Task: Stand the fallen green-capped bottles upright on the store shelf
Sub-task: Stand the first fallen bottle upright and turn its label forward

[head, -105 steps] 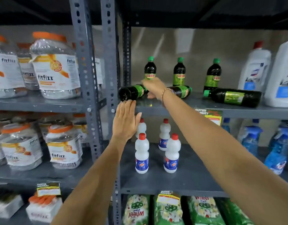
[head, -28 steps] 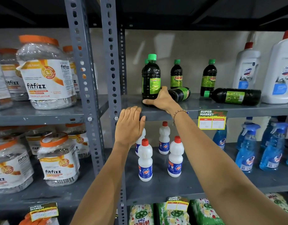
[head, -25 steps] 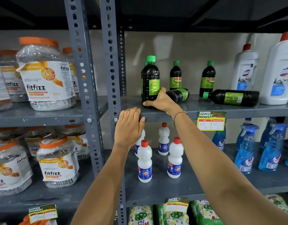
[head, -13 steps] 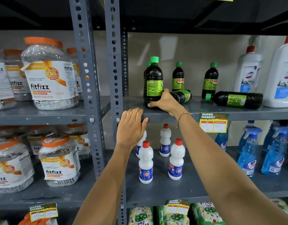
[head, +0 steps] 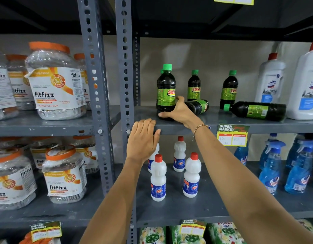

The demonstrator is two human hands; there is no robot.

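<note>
A dark green-capped bottle lying behind the right hand (head: 180, 112) shows only its labelled base end (head: 199, 106); its cap is hidden. Another green cap (head: 162, 71) peeks from behind the front upright dark bottle (head: 166, 92). The tall white jug (head: 306, 85) is cut off at the right edge.

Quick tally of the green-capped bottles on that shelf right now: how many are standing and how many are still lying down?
Upright green-capped bottles: 4 (one is mostly hidden behind the front bottle)
Fallen green-capped bottles: 2
Total: 6
</note>
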